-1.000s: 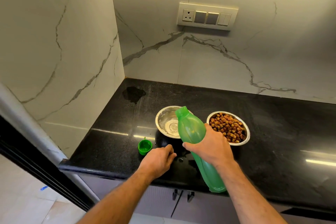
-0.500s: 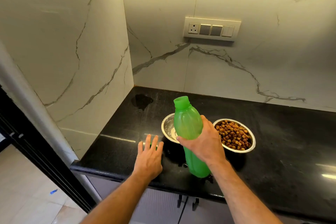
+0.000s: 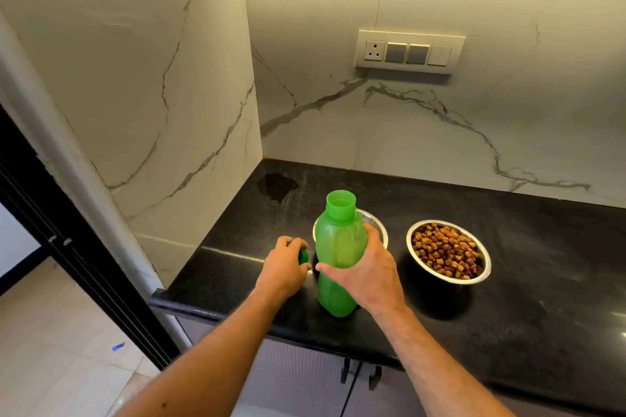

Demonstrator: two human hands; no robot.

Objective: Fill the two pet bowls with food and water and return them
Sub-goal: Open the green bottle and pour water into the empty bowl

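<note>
A green plastic bottle (image 3: 339, 247) stands upright on the black counter (image 3: 528, 288), its mouth uncapped. My right hand (image 3: 367, 272) is wrapped around its middle from the right. My left hand (image 3: 284, 267) is closed over the green cap (image 3: 303, 257) just left of the bottle, and only an edge of the cap shows. Behind the bottle sits a steel bowl (image 3: 376, 225), mostly hidden, so its contents cannot be seen. A second steel bowl (image 3: 447, 253) full of brown kibble stands to the right.
A dark wet patch (image 3: 277, 184) lies in the counter's back left corner. Marble walls close the left and back sides, with a switch panel (image 3: 408, 51) on the back wall. The counter's front edge runs just below my wrists, cabinet handles (image 3: 360, 375) under it.
The bottle went from tilted over the left bowl to standing upright on the counter. My left hand moved onto the green cap and closed on it. The camera tilted up.
</note>
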